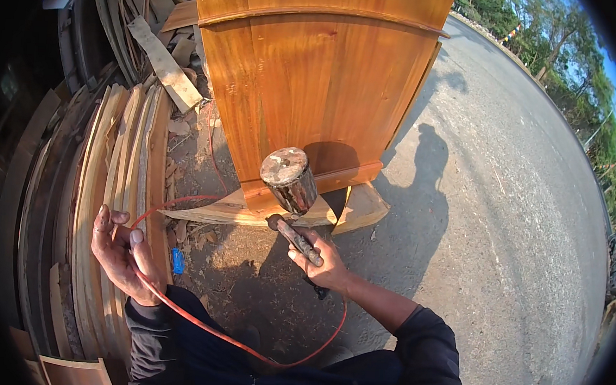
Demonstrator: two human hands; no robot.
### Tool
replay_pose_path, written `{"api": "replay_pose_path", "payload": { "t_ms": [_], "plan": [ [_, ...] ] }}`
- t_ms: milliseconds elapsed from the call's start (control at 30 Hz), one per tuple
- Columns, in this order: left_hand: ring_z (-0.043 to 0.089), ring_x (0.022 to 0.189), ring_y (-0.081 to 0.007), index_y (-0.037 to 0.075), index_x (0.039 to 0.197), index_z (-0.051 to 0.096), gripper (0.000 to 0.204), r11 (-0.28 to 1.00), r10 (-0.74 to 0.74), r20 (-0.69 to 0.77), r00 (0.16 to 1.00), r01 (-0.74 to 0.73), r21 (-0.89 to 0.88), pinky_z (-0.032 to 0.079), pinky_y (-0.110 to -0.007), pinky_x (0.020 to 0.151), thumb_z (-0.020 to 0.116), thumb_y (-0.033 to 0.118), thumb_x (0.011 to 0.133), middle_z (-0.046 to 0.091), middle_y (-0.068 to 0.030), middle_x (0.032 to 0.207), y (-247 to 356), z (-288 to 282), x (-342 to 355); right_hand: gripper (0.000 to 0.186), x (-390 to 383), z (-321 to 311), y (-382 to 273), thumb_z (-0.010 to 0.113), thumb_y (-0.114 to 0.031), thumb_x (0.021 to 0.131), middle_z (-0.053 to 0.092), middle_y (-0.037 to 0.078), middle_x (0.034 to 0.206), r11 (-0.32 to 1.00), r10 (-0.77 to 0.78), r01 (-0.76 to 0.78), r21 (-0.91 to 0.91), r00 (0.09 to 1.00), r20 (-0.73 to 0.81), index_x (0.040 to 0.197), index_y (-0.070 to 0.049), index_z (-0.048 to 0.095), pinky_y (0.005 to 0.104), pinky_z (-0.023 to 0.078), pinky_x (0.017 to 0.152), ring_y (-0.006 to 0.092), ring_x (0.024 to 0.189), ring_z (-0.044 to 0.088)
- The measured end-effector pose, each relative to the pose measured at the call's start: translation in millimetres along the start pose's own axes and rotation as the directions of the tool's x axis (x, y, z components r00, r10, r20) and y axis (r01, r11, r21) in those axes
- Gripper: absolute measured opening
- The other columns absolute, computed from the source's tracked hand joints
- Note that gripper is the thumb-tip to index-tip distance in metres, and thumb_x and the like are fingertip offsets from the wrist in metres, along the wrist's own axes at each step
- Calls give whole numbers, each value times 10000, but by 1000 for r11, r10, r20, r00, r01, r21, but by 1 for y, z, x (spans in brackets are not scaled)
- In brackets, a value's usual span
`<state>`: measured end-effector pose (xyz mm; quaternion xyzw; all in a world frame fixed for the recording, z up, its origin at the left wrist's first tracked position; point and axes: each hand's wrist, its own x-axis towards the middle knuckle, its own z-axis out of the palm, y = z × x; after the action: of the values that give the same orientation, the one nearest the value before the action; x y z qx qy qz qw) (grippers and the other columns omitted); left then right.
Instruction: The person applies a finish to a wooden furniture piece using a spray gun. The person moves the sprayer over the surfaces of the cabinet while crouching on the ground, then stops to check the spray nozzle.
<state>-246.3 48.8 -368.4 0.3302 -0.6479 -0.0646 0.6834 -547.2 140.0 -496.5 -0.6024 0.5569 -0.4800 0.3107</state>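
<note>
My right hand (326, 263) is wrapped around the handle of a stained spray gun (295, 238). A round, paint-smeared cup (291, 181) sits at the gun's upper end, in front of a glossy orange-brown wooden cabinet (307, 93). From below the gun, a red air hose (242, 346) loops across my lap to my left hand (126, 260). The hose runs through that hand's loosely curled fingers, then trails over the ground behind the cabinet. Most of the trigger is hidden by my right fingers.
Long rough planks (116, 156) are stacked on the left, with scrap boards (162, 63) farther back. Pale wood pieces (363, 208) lie under the cabinet's base. A small blue scrap (177, 261) is beside the planks. A paved road (513, 177) stretches along the right.
</note>
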Motion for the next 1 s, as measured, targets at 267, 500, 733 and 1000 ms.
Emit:
{"api": "replay_pose_path", "payload": {
  "t_ms": [267, 500, 733, 1000],
  "plan": [
    [518, 866, -69, 27, 1487, 427, 505, 1000, -6, 4, 1000, 6, -15, 406, -187, 673, 542, 31, 996, 570, -93, 1203, -1, -6, -2, 353, 3, -38, 9, 698, -158, 952, 679, 81, 969, 998, 59, -66, -16, 963, -264, 1256, -27, 574, 334, 529, 822, 177, 878, 667],
    [523, 892, -83, 19, 1483, 414, 504, 999, -4, -27, 1000, 5, 51, 431, -188, 670, 519, 36, 991, 564, -99, 1218, 3, -4, 1, 398, -3, -95, 51, 714, -124, 938, 694, 96, 979, 972, -84, -38, -231, 866, -494, 1297, -16, 583, 313, 516, 852, 154, 903, 650],
    [513, 800, -73, -1, 1478, 409, 520, 997, 25, -27, 999, -23, 73, 433, -202, 643, 500, 20, 966, 583, -112, 1197, 8, -2, 2, 403, -13, -137, 63, 691, -100, 932, 695, 192, 1022, 935, -25, -201, -293, 785, -618, 1299, 10, 565, 349, 520, 845, 246, 900, 669],
    [530, 878, -85, -4, 1480, 405, 508, 996, 40, -33, 999, -37, 83, 456, -206, 711, 500, 25, 982, 583, -124, 1199, 13, -2, 3, 435, -12, -135, 50, 680, -79, 915, 678, 220, 1026, 849, -72, -282, -447, 776, -626, 1319, 4, 539, 384, 540, 818, 326, 911, 707]
  ]
}}
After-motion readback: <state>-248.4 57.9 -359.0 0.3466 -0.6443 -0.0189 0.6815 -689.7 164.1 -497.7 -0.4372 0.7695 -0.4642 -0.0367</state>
